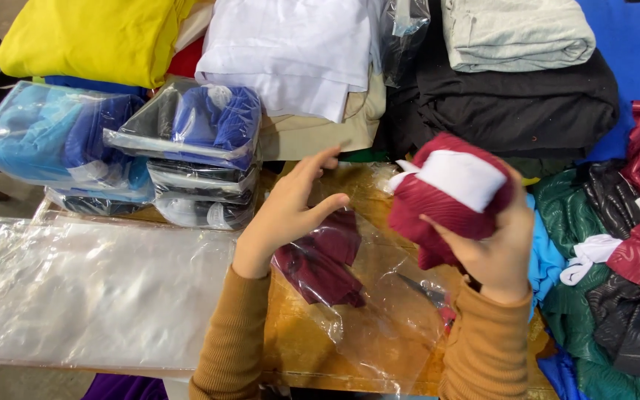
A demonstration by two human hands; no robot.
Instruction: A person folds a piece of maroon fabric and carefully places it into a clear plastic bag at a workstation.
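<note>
Right hand: we find the right hand (494, 248) clenched around a rolled maroon ribbed-knit garment with a white fabric label (450, 194), held up near the middle right of the scene.
Left hand: the left hand (287, 211) is released, fingers spread, touching the upper edge of a crinkled clear plastic bag (379, 311).
Bag contents: we count one second folded maroon knit piece (320, 259) lying inside that bag, on the bare wooden table (298, 341).
Sleeves: both arms wear mustard ribbed-knit sleeves (235, 341).
Near left: one flat stack of smooth clear plastic sheets (90, 292).
Far left: we count roughly five bagged garments (194, 148), blue, black and white, glossy.
Far side: folded cloth piles, one each yellow (90, 37), white (290, 48), grey (516, 30) and black (520, 104).
Right: a heap of shiny quilted green, black and maroon fabric (616, 244).
</note>
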